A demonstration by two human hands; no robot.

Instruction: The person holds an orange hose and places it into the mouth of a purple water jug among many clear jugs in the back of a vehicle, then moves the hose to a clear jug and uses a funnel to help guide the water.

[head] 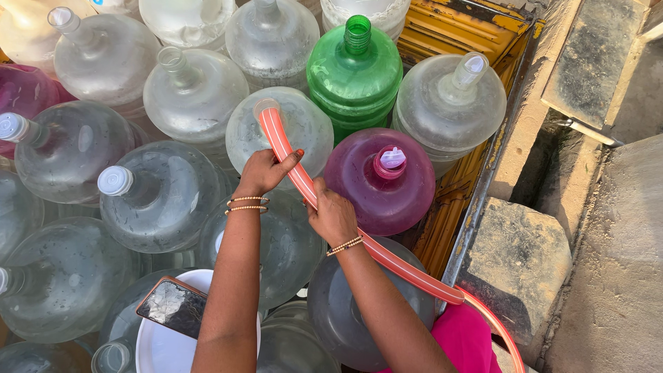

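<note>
We see many big water bottles standing close together, most of them clear, and our two hands work above them with a red hose (359,238). The left hand (264,171) is closed around the hose near its end, with the thumb over the top. The right hand (333,216) is also closed on the hose, a little lower, just beside the left one. Both wrists wear thin bead bracelets.

The hose comes from the lower right corner, passes over a grey bottle (407,304), goes through both hands and ends at the open mouth of a clear bottle (304,128) in the middle. The tip of the hose touches this mouth or sits in it; we cannot tell how deep it goes.

Just right of this bottle stands a purple bottle (366,190) with a white and pink cap. Behind them is a green bottle (353,72) with its mouth open. To the right of the green one, a clear bottle with a white cap (452,103) stands near a yellow metal wall (456,31).

At the bottom left a white bucket (162,349) is seen, and a dark phone (173,306) with a cracked screen lies on its rim. Pink cloth (469,338) shows near the right arm. On the right side are grey concrete blocks (518,259).
</note>
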